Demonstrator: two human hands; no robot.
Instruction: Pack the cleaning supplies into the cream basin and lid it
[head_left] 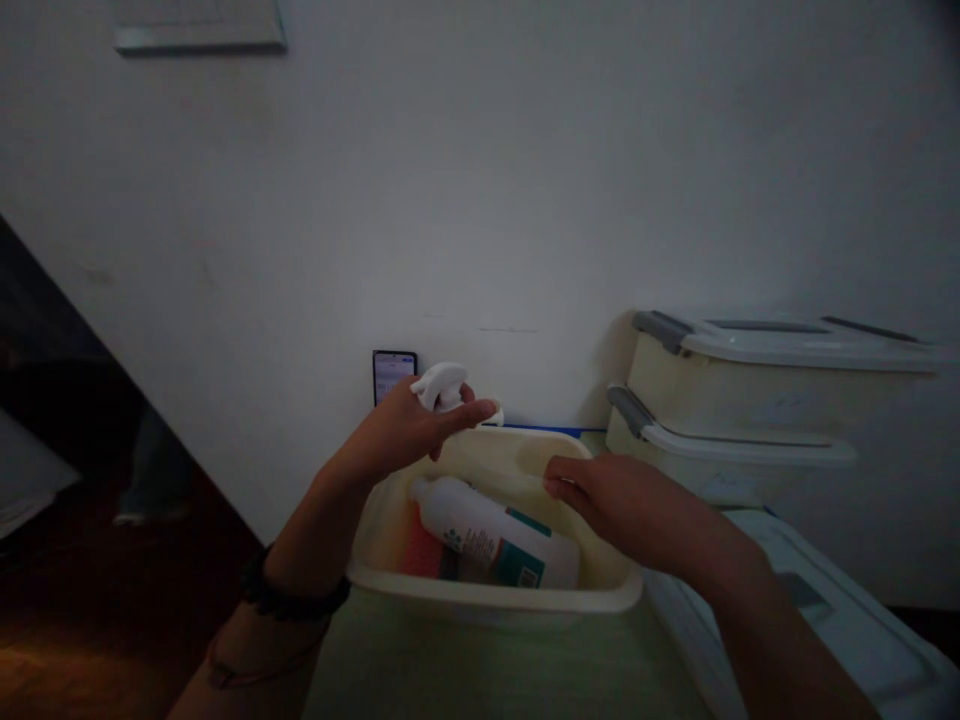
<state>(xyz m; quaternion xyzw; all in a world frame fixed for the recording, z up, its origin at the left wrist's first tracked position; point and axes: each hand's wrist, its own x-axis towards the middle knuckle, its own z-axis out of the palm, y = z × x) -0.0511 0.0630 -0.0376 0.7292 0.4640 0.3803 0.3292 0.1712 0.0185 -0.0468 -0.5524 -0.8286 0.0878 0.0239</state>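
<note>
In my left hand (420, 425) is a white plastic piece with a curved loop (442, 383), like a handle or spray head; its lower part is hidden by my fingers. That hand is closed above the back left of a cream plastic basin (487, 597). My right hand (607, 500) hangs over the basin's right side, fingers curled and pinched; whether anything is between them is hidden. Inside the basin, a white bottle with a green label (495, 535) lies on its side, neck to the left. Something red and textured (421, 545) sits partly beneath it.
Propped against the wall behind the basin is a phone (394, 372) with a lit screen. Lidded cream storage boxes (750, 390) are stacked on the right, and another pale lid (810, 590) lies lower down. The basin stands on a pale green surface (480, 670).
</note>
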